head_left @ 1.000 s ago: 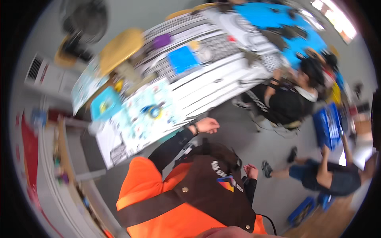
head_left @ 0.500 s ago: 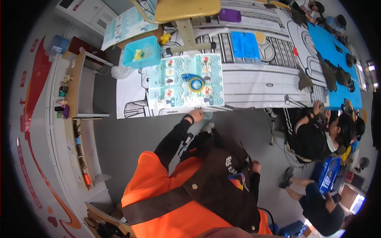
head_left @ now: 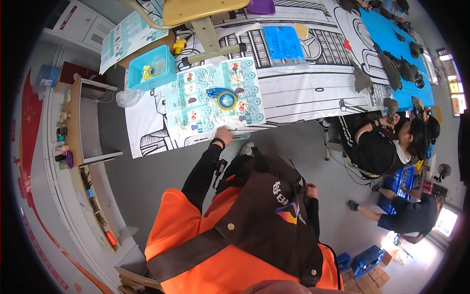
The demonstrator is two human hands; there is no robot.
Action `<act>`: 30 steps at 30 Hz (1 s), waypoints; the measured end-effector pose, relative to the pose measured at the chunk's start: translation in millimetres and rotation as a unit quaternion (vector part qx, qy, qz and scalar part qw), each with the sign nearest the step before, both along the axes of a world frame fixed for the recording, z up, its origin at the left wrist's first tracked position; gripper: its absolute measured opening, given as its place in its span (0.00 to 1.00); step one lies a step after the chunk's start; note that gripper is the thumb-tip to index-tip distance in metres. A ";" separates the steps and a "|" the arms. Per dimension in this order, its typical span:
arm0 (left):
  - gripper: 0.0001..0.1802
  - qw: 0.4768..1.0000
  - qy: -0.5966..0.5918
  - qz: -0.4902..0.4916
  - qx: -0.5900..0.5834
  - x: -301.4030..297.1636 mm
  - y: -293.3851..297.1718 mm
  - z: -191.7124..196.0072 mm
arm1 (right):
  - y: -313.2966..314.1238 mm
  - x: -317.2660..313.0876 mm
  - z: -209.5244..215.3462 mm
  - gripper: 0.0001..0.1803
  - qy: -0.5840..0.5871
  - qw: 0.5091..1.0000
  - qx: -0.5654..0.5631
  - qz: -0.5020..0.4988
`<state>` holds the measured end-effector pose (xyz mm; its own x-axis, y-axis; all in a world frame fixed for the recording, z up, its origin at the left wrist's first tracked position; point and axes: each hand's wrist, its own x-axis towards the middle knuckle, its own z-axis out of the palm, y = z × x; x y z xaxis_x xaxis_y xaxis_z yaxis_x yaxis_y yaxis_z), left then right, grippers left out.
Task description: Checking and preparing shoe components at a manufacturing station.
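My left hand [head_left: 224, 135] is at the table's front edge, its fingers closed. Right beside it, just under the edge, shows a pale green see-through piece [head_left: 241, 136]; whether the fingers grip it is hard to make out. Beyond the hand lies a light green printed sheet [head_left: 178, 115] with pictures of fruit and carts. A roll of tape with a blue rim [head_left: 227, 100] rests on the sheet, a blue part [head_left: 214, 91] at its side. Low against the apron, my right hand [head_left: 311, 191] has curled fingers, and what they hold, if anything, is hidden.
A turquoise bin [head_left: 169, 73] with yellow and clear pieces stands at the sheet's far left. Behind are a yellow-topped stand [head_left: 205, 11] and a blue packet [head_left: 284, 43]. On the right, a person [head_left: 379, 144] sits at the table. A wooden shelf [head_left: 73, 112] is at left.
The view has shifted and turned, so the table sits further left and slopes more. My left hand stays by the table edge. At lower right, a person in dark clothes has moved.
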<state>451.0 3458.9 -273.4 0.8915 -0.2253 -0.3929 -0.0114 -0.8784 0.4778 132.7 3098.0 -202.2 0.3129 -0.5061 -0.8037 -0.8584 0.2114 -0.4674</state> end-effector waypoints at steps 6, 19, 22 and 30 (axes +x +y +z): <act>0.14 0.995 0.017 -0.095 0.007 11.8 -11.4 0.8 | -4.6 -10.3 -11.5 0.11 0.027 0.996 0.011 -0.086; 0.16 0.965 0.166 -0.199 -0.041 -15.3 -119.5 26.9 | -61.1 -83.8 -37.6 0.08 0.029 0.987 0.043 -0.152; 0.19 0.974 0.125 -0.191 0.000 -22.9 -155.1 32.7 | -81.2 -104.1 -42.9 0.07 -0.021 0.985 0.070 -0.157; 0.30 0.970 -0.013 -0.187 0.152 -53.9 -177.1 60.0 | -112.7 -106.1 -57.5 0.06 -0.054 0.988 0.066 -0.131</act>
